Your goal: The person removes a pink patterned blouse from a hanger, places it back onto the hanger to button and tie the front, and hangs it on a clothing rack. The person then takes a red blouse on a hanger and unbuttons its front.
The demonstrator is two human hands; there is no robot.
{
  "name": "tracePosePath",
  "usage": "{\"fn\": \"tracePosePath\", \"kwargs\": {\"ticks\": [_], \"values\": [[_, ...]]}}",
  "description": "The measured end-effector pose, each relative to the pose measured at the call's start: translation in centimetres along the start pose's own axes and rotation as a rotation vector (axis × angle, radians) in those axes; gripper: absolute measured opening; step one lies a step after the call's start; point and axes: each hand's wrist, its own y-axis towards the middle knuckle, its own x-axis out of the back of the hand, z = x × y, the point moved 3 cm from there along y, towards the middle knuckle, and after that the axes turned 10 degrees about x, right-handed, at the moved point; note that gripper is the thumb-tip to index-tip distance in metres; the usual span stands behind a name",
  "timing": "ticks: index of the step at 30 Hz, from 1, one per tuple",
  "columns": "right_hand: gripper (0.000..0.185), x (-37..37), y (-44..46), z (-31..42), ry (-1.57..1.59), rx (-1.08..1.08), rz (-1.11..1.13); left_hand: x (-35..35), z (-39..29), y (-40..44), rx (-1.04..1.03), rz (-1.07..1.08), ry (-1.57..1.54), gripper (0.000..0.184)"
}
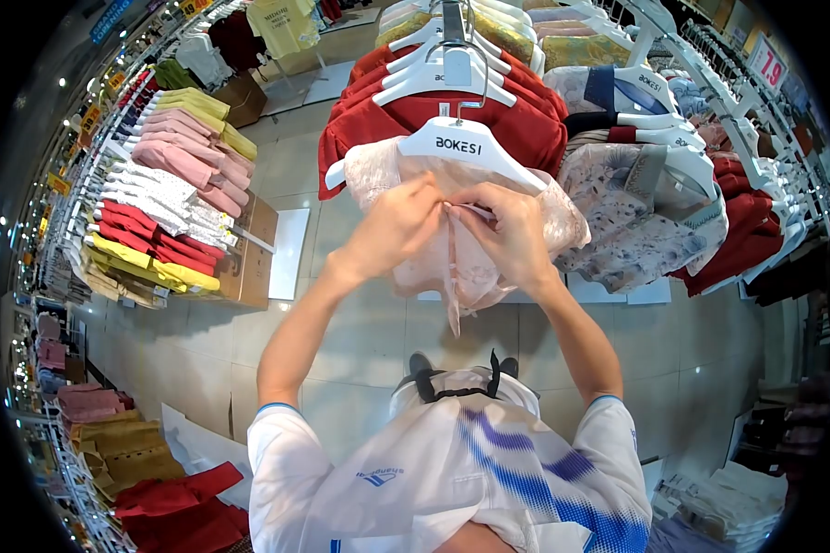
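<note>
A pale pink blouse [424, 269] hangs on a white hanger [459, 145] marked BOKESI, at the front end of a rack. My left hand [398, 226] pinches the blouse at its neckline, fingers closed. Right beside it, my right hand [505, 224] is closed on the same spot from the other side. The fingertips of both hands nearly meet at the front opening. What exactly lies between them, a button or a tie, is too small to make out. A thin strip of the pink cloth dangles below the hands.
Behind the blouse hang several red tops [360, 111] on white hangers. A floral blouse [609, 221] hangs close on the right. Folded or hung clothes in pink, white, red and yellow line a rack [171, 198] on the left. A cardboard box [254, 263] stands beside that rack.
</note>
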Motion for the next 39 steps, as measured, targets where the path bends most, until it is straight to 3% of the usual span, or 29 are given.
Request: {"fn": "tracePosePath", "kwargs": {"ticks": [4,6,11,22,24,27,31,33,36,39], "values": [[0.010,0.1,0.1,0.2,0.032,0.075,0.055,1.4,0.4,0.1,0.147,0.196,-0.254,0.005],[0.009,0.1,0.2,0.2,0.049,0.104,0.066,1.4,0.7,-0.1,0.317,0.289,-0.343,0.006],[0.011,-0.2,0.1,-0.4,0.190,0.089,0.041,1.3,1.0,-0.1,0.329,0.287,-0.417,0.006],[0.013,0.2,0.4,0.1,0.137,0.058,0.084,1.9,0.7,0.2,0.202,0.246,-0.333,0.009],[0.013,0.2,0.5,0.0,0.172,0.054,0.098,2.2,0.7,0.1,0.329,0.377,-0.475,0.006],[0.013,0.0,0.4,-0.3,0.196,0.083,0.120,2.4,0.6,0.0,0.367,0.402,-0.554,0.006],[0.013,-0.1,0.3,-0.3,0.241,0.116,0.142,2.2,1.0,-0.1,0.397,0.441,-0.504,0.005],[0.013,-0.2,0.1,-0.1,0.252,0.141,0.169,1.8,1.0,0.1,0.292,0.353,-0.462,0.007],[0.012,-0.1,0.2,0.0,0.325,0.111,0.165,2.3,0.2,-0.2,0.251,0.410,-0.469,0.006],[0.012,-0.2,0.1,-0.3,0.342,0.073,0.157,2.3,0.1,-0.2,0.381,0.379,-0.410,0.007]]}}
